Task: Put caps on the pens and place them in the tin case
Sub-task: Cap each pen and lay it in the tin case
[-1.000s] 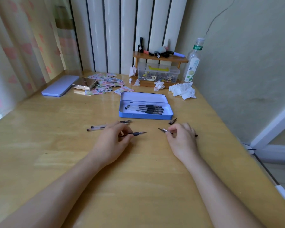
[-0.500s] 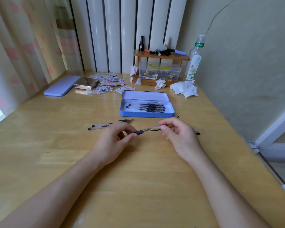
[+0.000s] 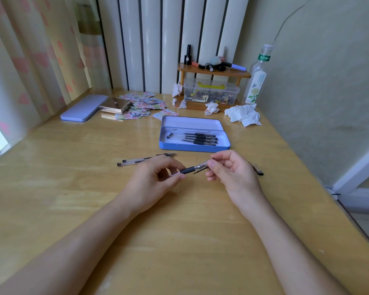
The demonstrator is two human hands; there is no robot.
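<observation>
Left hand: the left hand (image 3: 151, 184) is low over the table, thumb and fingers pinched on the pen (image 3: 186, 170) near its black grip.
Right hand: the right hand (image 3: 232, 173) pinches the cap (image 3: 202, 166) at the front end of the same pen; the other fingers are curled.
Pen: it is held between both hands, a little above the wood, tilted up toward the right. How far the cap sits on the tip I cannot tell.
Other pens: two pens (image 3: 145, 160) lie on the table just behind the left hand, side by side, almost touching.
Loose cap: one small dark piece (image 3: 257, 168) lies right of the right hand; it looks like a cap, partly hidden.
Tin case: the case (image 3: 194, 145) is open, just behind the hands, and several pens (image 3: 197, 139) lie in it in a row.
Table: the table (image 3: 179, 241) is light wood.
Far side: a lilac lid (image 3: 83, 107) is at the back left, beside scattered stickers (image 3: 144, 104); crumpled tissue (image 3: 243, 116) and a bottle (image 3: 257, 79) are at the back right, near a small shelf (image 3: 213, 72).
</observation>
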